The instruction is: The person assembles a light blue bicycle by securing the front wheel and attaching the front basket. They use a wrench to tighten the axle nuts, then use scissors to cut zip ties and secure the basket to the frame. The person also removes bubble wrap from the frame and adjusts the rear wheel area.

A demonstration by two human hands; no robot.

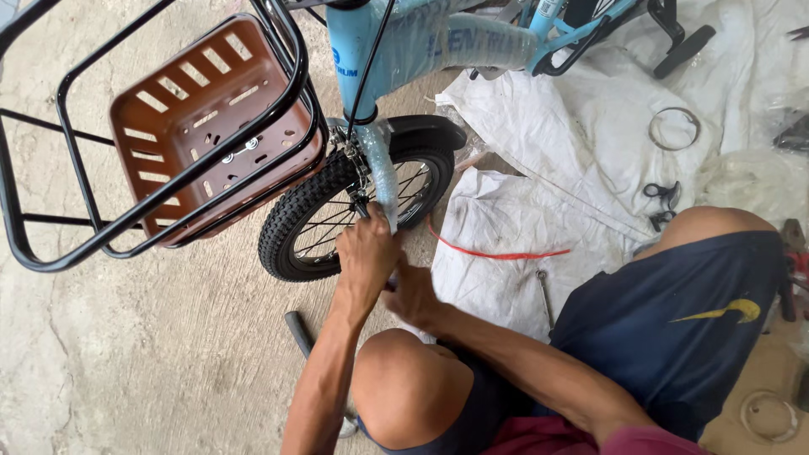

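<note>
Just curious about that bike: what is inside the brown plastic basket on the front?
The brown slotted plastic basket looks empty: only its slots and two silver bolts show. The black metal frame bars cross in front, covering strips of its floor.

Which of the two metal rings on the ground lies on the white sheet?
The ring at upper right, beyond the knee, lies on the white sheet. The other ring, lower right, rests on bare concrete.

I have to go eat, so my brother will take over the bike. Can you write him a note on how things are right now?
Left hand: wrapped around the bottom of the fork, by the hub of the front wheel.
Right hand: pressed just beneath the left; its grip is hidden.
Done: wheel in the fork, mudguard and brown basket on.
Left: plastic wrap remains on the fork. A wrench and red strip lie on the white sack.
</note>
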